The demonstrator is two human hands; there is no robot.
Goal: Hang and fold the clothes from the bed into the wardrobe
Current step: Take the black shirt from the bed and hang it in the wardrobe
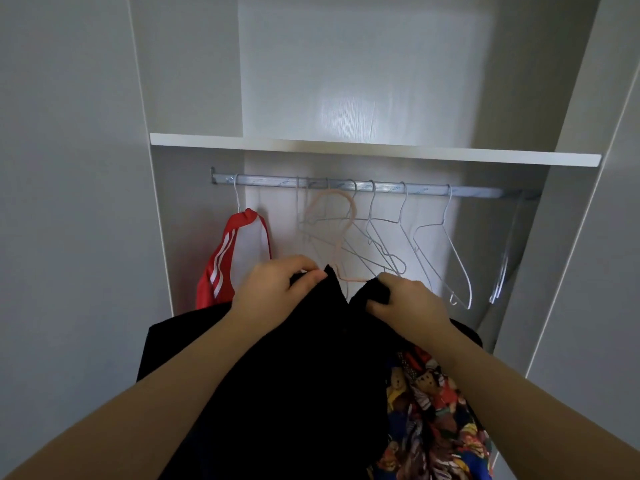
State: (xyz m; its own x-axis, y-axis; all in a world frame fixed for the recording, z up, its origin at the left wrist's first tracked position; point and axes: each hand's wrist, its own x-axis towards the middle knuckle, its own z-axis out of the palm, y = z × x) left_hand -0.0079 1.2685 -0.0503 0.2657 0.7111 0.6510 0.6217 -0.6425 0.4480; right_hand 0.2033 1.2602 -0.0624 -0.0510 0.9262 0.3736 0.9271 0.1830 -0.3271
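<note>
A black garment (pixel 294 368) hangs in front of me on a pale pink hanger (pixel 341 216), whose hook rises toward the metal rail (pixel 381 187) of the wardrobe. My left hand (pixel 273 289) pinches the garment's left collar edge at the hanger. The garment's right shoulder is gripped by my right hand (pixel 408 303). A red and white jersey (pixel 235 258) hangs at the rail's left end. A colourful teddy-bear print cloth (pixel 433 420) shows below my right forearm.
Several bare white wire hangers (pixel 436 244) hang along the rail to the right of the pink one. A white shelf (pixel 374 150) runs above the rail. Wardrobe side panels (pixel 152 133) close in on both sides.
</note>
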